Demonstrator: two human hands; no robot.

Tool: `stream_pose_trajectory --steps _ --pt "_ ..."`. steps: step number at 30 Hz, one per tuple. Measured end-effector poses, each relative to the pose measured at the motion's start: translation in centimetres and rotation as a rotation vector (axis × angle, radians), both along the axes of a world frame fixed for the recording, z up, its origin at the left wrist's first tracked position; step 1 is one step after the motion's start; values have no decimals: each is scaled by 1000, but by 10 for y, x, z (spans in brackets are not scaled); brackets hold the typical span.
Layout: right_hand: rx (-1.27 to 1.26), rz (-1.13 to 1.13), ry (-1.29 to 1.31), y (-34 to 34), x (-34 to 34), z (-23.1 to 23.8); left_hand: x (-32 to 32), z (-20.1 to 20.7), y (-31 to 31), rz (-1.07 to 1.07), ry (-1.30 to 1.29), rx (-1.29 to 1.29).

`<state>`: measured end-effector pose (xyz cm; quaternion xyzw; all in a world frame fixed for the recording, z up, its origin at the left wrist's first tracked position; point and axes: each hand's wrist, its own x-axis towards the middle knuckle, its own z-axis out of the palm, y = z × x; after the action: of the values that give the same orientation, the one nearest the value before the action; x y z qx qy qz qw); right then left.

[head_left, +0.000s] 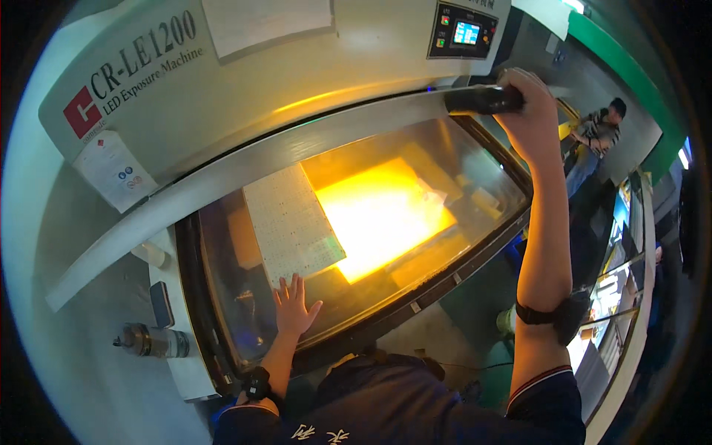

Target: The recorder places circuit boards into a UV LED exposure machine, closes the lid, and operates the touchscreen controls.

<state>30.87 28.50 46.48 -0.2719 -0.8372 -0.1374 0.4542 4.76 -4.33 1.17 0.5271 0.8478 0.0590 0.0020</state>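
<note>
My left hand [295, 310] lies open with fingers spread on the glass bed [259, 315] of a large exposure machine. Its fingertips are at the near edge of a pale rectangular sheet [293, 219] patterned with small dots. Bright yellow-white light [386, 215] glows through the bed to the right of the sheet. Up at the right, my right hand [525, 96] is wrapped round a black handle [475, 100]. That handle sits at the end of the long pale edge [319, 133] of the machine's raised lid.
A control panel [463, 33] with a lit screen is on the machine's upper front. At the left, a dark phone-like slab [162, 304] and a bottle [152, 341] rest on a white ledge. Another person [597, 137] is in the right background, beyond a lit rack [619, 289].
</note>
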Motion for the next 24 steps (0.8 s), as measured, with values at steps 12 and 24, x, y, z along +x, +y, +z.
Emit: stream_pose_trajectory --steps 12,24 --pt "-162 114 -72 -87 88 -147 33 34 0 91 -677 -165" --pt "-875 -146 -1326 -106 141 -422 144 76 3 -693 -1182 -141"
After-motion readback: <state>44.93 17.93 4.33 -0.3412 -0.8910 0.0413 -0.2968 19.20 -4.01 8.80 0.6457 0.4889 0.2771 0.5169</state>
